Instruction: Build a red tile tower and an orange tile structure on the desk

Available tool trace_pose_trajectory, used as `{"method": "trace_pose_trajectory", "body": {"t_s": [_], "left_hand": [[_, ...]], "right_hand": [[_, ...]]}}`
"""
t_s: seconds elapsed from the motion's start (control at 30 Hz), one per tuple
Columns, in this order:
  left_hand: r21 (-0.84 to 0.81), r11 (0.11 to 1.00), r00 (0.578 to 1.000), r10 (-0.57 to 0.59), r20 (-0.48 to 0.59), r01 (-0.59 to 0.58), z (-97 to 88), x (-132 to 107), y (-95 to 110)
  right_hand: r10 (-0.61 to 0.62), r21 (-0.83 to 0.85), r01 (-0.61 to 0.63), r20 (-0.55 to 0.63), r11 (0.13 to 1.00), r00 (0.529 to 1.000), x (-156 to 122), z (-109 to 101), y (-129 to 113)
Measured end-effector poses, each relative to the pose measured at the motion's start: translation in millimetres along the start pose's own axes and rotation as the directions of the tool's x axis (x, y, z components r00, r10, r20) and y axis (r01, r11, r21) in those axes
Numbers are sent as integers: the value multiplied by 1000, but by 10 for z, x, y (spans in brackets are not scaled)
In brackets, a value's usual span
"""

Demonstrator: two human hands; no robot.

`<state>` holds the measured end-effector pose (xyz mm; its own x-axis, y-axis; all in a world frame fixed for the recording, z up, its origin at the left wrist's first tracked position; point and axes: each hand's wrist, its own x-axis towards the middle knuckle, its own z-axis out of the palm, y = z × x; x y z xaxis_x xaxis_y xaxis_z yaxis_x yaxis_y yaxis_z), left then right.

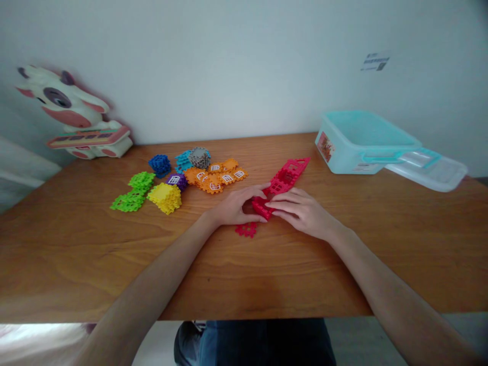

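left hand [234, 207] | right hand [303, 213] | both curled, pressed together around red plastic block strip [285, 178] | loose red piece [246, 230] just below

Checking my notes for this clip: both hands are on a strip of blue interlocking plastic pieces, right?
The colour is wrong: the strip of interlocking plastic pieces is red, not blue, as the head view shows. The left hand and right hand are on it, as you said.
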<state>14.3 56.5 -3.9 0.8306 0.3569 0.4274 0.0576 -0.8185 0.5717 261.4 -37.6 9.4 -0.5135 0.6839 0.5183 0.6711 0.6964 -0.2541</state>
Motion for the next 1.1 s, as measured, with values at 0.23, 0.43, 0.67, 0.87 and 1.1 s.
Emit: {"method": "trace_pose_trajectory", "body": {"t_s": [0.23,0.43,0.67,0.87,1.1], "left_hand": [[-101,952,919,-306,-250,290,-13,-222,76],[-228,877,853,-470,-228,422,8,-306,148],[-10,868,833,-480,-275,496,99,-288,252],[192,841,851,-449,-273,506,138,-307,218],[308,851,892,-337,-302,426,252,-299,209]], "right_hand": [[28,-130,-23,34,991,999,167,13,-56],[-8,-161,15,44,987,999,431,89,-45],[-29,-153,33,28,988,999,439,147,44],[5,-136,-5,3,991,1000,456,232,44],[61,-164,-65,-31,984,998,459,267,37]]}}
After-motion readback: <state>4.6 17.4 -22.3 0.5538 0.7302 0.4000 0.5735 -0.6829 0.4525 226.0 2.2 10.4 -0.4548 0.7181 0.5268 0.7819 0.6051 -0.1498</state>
